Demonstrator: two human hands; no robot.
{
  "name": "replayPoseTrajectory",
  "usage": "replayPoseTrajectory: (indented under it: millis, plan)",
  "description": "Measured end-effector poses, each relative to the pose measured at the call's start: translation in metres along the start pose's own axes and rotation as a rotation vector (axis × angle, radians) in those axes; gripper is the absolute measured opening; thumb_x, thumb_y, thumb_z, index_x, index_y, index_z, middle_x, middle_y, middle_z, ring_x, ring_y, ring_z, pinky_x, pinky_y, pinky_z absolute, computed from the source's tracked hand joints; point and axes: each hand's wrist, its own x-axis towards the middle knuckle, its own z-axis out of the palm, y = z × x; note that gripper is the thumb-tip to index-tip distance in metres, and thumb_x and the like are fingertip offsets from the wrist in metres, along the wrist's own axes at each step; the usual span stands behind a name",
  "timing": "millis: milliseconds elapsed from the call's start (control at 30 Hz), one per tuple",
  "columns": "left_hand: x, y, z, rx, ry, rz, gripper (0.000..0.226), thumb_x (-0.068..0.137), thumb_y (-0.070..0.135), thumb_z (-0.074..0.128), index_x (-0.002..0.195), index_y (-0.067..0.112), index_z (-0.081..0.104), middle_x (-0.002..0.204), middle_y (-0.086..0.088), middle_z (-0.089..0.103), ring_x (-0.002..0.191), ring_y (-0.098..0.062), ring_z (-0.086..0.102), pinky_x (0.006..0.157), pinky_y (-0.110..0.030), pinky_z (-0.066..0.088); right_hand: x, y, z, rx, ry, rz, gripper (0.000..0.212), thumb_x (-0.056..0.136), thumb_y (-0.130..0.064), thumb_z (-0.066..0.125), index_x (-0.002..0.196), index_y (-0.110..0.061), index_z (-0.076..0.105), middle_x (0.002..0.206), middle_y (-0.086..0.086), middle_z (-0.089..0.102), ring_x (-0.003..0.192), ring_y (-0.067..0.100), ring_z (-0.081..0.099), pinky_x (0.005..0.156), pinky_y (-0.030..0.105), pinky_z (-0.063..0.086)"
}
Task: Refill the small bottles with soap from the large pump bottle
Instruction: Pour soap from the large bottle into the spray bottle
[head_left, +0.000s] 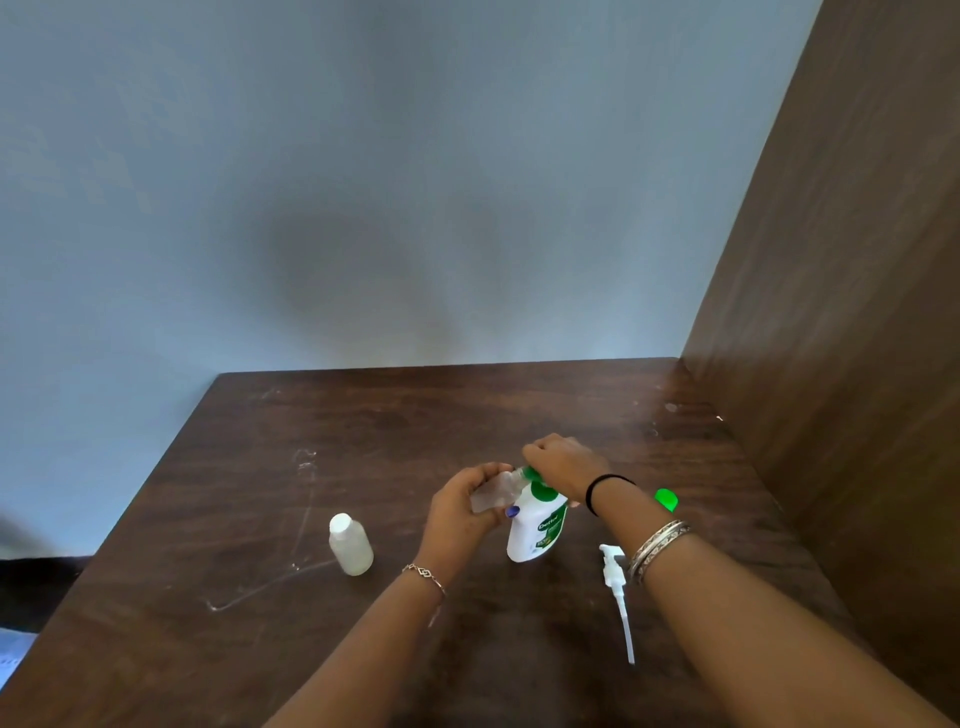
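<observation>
Between the hands, plastic bottles met over a scratched wooden surface (363, 426).
Left hand (462, 506) gripped a translucent small bottle (493, 493); right hand (563, 465) held the glossy white large bottle (537, 525) tilted, necks touching.

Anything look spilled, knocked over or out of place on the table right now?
No spill shows. The white pump head lies flat on the table, out of the large soap bottle, as pouring would require. Pale streaks mark the wood left of the capped small bottle; whether they are scratches or residue is unclear.

Small bottle (493, 493) blurred, half hidden.
</observation>
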Motion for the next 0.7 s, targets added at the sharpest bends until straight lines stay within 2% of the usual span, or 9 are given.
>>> replayPoseTrajectory:
  millis: [133,267,467,700]
  plan:
    - [0.002,0.002,0.0,-0.03,-0.002,0.0,0.042,0.07,0.002,0.072,0.106,0.021,0.061,0.102,0.007,0.063,0.092,0.002,0.056,0.076,0.001,0.039,0.002,0.0,-0.001,0.025,-0.012,0.006,0.031,0.088,-0.035,0.036,0.064,-0.02,0.048,0.086,0.008,0.057,0.077,0.023,0.055,0.073,0.034,0.046]
    - [0.001,0.0,0.0,-0.03,-0.012,-0.014,0.042,0.07,0.004,0.073,0.103,0.025,0.06,0.102,0.007,0.063,0.094,-0.002,0.057,0.077,-0.001,0.041,0.002,0.004,0.005,0.006,0.035,-0.007,0.032,0.09,-0.03,0.034,0.061,-0.021,0.043,0.088,0.006,0.053,0.08,0.023,0.05,0.069,0.031,0.036]
    - [0.001,0.002,0.0,-0.037,-0.02,-0.007,0.042,0.07,0.006,0.074,0.105,0.025,0.06,0.104,0.005,0.064,0.096,-0.005,0.057,0.077,-0.002,0.042,0.003,-0.001,-0.003,0.018,-0.054,-0.028,0.034,0.091,-0.032,0.035,0.059,-0.02,0.039,0.067,0.002,0.044,0.063,0.017,0.041,0.064,0.03,0.033]
    - [0.002,-0.001,0.001,-0.009,-0.009,-0.013,0.043,0.071,0.003,0.072,0.109,0.018,0.061,0.106,0.004,0.063,0.098,-0.007,0.056,0.076,-0.001,0.041,0.006,0.003,0.007,-0.02,0.017,0.009,0.03,0.089,-0.032,0.032,0.062,-0.022,0.039,0.086,0.007,0.051,0.079,0.023,0.049,0.071,0.032,0.037]
